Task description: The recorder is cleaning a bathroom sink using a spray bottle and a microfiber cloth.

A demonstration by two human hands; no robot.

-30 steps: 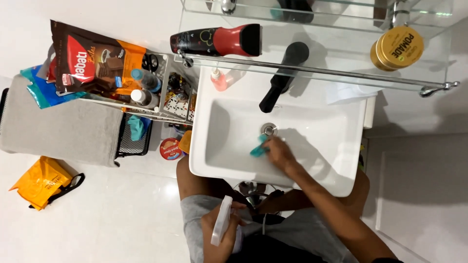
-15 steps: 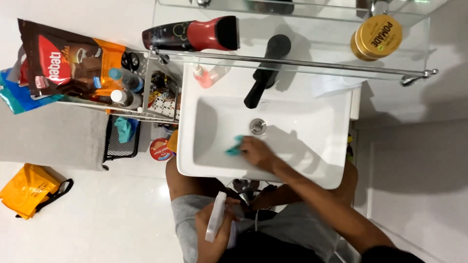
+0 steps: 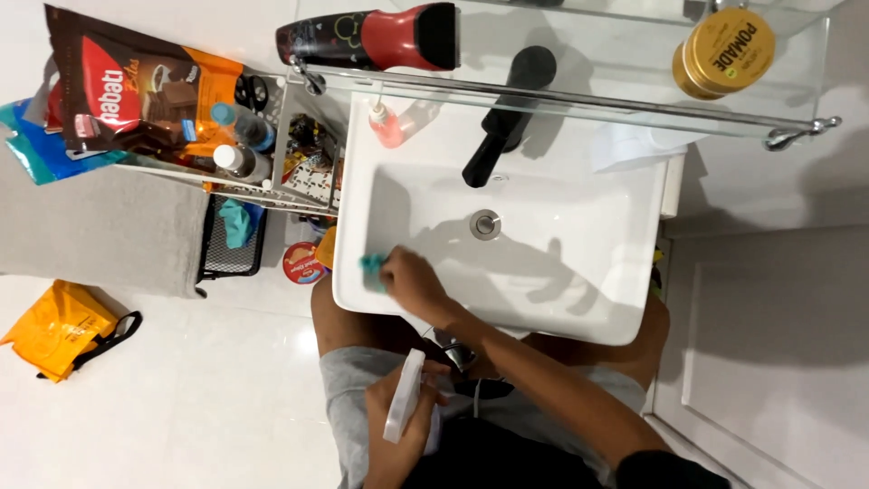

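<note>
At the far left of the frame lies one orange bag [image 3: 56, 328] on the white floor, and above it one grey towel [image 3: 100, 226] hangs over a rack. One brown and orange snack pouch [image 3: 136, 95] sits at the upper left beside a wire rack holding two capped bottles [image 3: 240, 145]. In the lower middle, the left hand [image 3: 398, 426] has its fingers wrapped around one white spray bottle [image 3: 403, 397], whose long axis runs nearly up and down the frame, top end toward the sink. Just above, the right hand [image 3: 412, 281] presses one teal cloth [image 3: 371, 265] against the lower left corner of the single white sink [image 3: 579, 272]; the fingers are curled over the cloth, which sticks out to the left of the hand. One round drain [image 3: 485, 224] sits at the basin's middle, and one black faucet [image 3: 507, 118] slants from upper right to lower left. On the glass shelf rest one red and black bottle [image 3: 371, 36], lying lengthwise left to right, and, at the upper right, one gold round tin [image 3: 722, 52].
</note>
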